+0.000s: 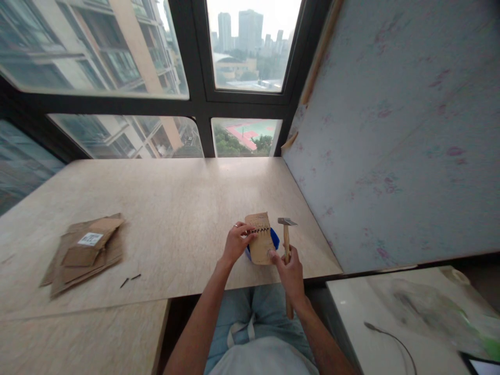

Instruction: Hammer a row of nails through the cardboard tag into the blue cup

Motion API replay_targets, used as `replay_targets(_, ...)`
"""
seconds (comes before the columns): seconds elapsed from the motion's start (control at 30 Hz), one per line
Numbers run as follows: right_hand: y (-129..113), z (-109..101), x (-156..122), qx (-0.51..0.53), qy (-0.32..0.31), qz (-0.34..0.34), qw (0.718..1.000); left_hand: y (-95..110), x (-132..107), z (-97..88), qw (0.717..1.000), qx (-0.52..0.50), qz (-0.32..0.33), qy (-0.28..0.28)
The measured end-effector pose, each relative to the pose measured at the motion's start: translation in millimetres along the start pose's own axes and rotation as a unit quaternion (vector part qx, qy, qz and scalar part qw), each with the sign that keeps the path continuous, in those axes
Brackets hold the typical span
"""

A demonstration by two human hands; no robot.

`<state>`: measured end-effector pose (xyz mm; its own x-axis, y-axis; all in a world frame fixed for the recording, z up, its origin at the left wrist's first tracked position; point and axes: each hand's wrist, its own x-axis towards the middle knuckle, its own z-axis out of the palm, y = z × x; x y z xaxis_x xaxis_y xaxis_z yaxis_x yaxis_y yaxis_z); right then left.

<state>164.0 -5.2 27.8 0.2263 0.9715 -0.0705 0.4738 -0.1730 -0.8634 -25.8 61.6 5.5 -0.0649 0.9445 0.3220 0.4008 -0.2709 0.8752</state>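
A small brown cardboard piece [261, 251] with a row of dark marks or teeth across it is held up over the near edge of the table. My left hand [237, 242] pinches its left side, fingertips at the dark row; whether something tiny sits between them I cannot tell. My right hand [291, 271] is wrapped round the wooden handle of a hammer [287, 234], its metal head pointing up. The right thumb also presses on the cardboard's lower right corner. Behind the cardboard a blue object [275, 239] shows in part.
Flattened brown cardboard mailers [111, 250] lie stacked at the left, with a white label on the top one. Two dark nails [124, 283] rest near them. Windows stand behind the table [175, 208], a patterned wall [375, 156] at right. A cable [390, 336] lies on the lower right surface.
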Motion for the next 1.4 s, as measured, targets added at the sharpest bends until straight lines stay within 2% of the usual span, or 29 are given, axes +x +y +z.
replay_targets(0.53, 15, 7, 2, 0.057, 0.002, 0.028, 0.998, -11, 7, 3.5, 0.999, -0.033, -0.023, -0.009)
replay_targets(0.73, 16, 8, 1, 0.061, 0.003, 0.035, 0.998, -8, 7, 2.1, 0.999, -0.031, -0.018, -0.009)
replay_targets(0.97, 16, 8, 1, 0.066, 0.000, 0.034, 0.997, -4, 8, 1.2, 0.999, -0.017, -0.006, -0.038)
replay_targets(1.2, 15, 9, 1, 0.068, 0.000, 0.030, 0.997, -6, 9, 5.9, 0.999, -0.032, -0.024, -0.033)
replay_targets(1.3, 15, 8, 0, 0.067, 0.002, 0.029, 0.997, -3, 7, 1.2, 0.999, -0.022, -0.020, -0.035)
replay_targets(1.4, 14, 5, -1, 0.064, 0.008, 0.029, 0.997, 1, 0, -11.3, 1.000, -0.010, 0.000, -0.029)
